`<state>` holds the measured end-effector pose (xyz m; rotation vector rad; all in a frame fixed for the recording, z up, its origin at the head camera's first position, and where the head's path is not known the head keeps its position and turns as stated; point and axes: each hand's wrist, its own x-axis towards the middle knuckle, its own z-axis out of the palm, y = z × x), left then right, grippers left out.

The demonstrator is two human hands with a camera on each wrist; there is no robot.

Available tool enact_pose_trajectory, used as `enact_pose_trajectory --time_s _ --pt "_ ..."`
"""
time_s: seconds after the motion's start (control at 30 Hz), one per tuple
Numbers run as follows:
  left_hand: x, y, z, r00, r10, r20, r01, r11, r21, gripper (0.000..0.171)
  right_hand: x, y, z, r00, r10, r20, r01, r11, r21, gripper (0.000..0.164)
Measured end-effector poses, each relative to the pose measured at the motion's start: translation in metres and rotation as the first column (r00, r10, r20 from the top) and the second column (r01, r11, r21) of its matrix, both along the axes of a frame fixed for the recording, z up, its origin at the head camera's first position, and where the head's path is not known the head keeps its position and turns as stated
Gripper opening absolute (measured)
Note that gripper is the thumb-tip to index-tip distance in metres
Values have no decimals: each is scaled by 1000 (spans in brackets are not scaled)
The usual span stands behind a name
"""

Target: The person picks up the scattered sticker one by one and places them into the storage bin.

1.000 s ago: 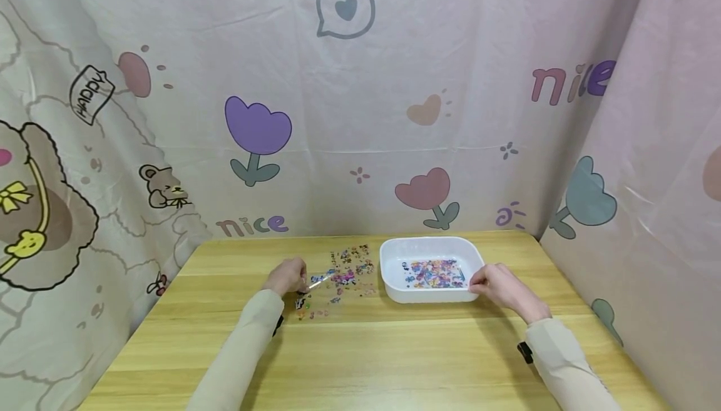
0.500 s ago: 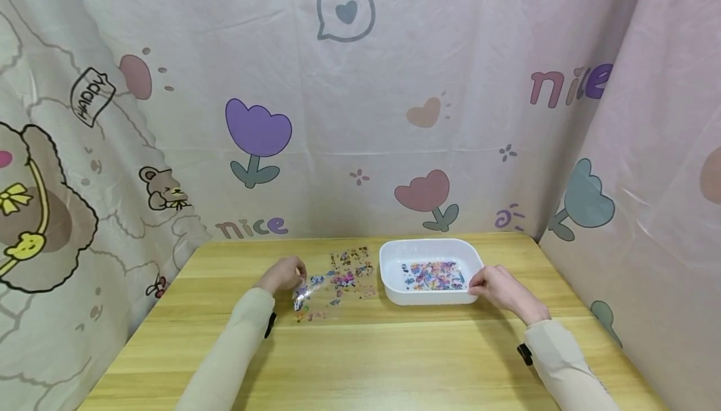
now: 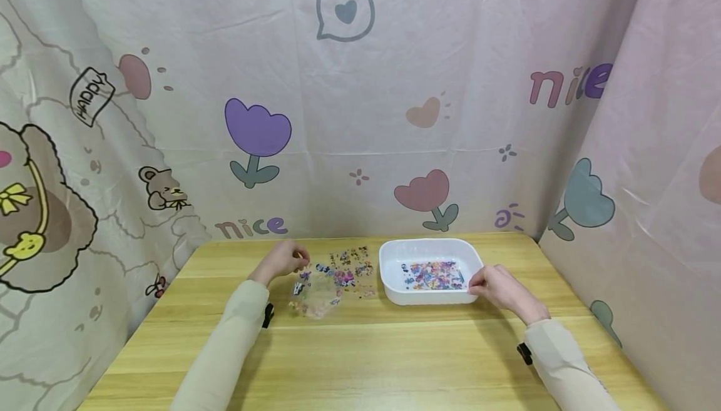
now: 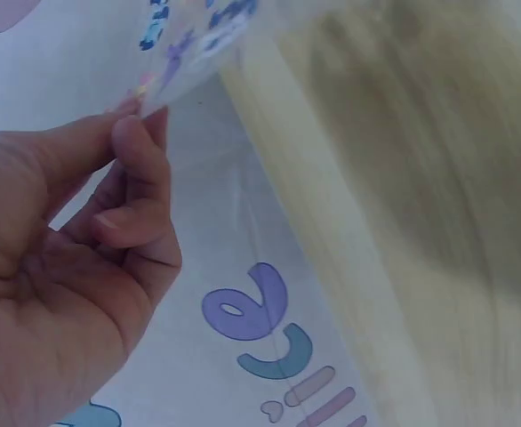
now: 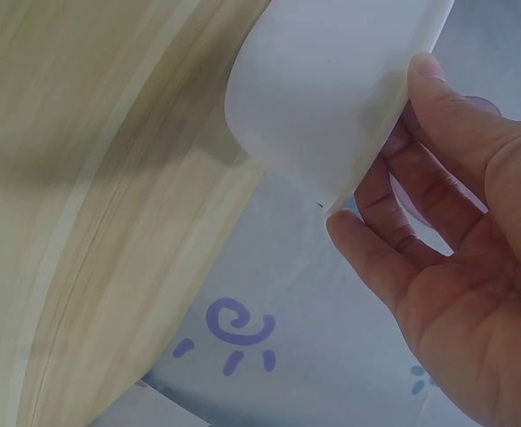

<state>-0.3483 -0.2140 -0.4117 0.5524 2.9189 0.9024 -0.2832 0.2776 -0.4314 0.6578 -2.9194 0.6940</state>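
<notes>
My left hand pinches the edge of a clear plastic sheet between thumb and fingers, with small colourful stickers on it. In the head view the sheet bends and catches the light, low over the left part of the table. Another clear sheet of stickers lies just right of it, partly overlapped. At the right, my right hand holds the rim of a white plastic basin at its near right corner. Colourful stickers show on the basin's floor.
Everything stands on a light wooden table. A pale printed curtain hangs behind the back edge and along both sides. Each wrist wears a dark device below the cuff.
My left hand has moved a little back and left, pulling up the sheet's edge, so the sheet now bends with glare nearer the front. My right hand and the basin stay put.
</notes>
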Motion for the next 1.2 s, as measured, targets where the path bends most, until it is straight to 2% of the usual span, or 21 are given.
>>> enact_pose_trajectory --time_s 0.1,0.27,0.63,0.93,1.07,1.2 --pt "-2 1 3 999 -19 -35 20 1000 14 14 0 0 0 1000 -5 3 5 1000 1 4" --pt "-5 4 6 999 -22 -38 25 997 67 17 1 -1 1 1000 -2 2 2 1000 1 5" --pt "-10 22 20 990 70 -121 -45 978 204 13 1 0 2 1000 -14 10 14 1000 1 4" --pt "-13 31 20 987 98 -125 -66 969 238 13 1 -1 2 999 -27 20 27 1000 3 4" --pt "-11 36 18 985 134 -112 -98 954 284 15 0 -1 1 999 -29 24 29 1000 -6 3" --pt "-10 44 17 975 203 -95 -155 918 364 18 0 -2 1 999 -26 26 26 1000 -8 4"
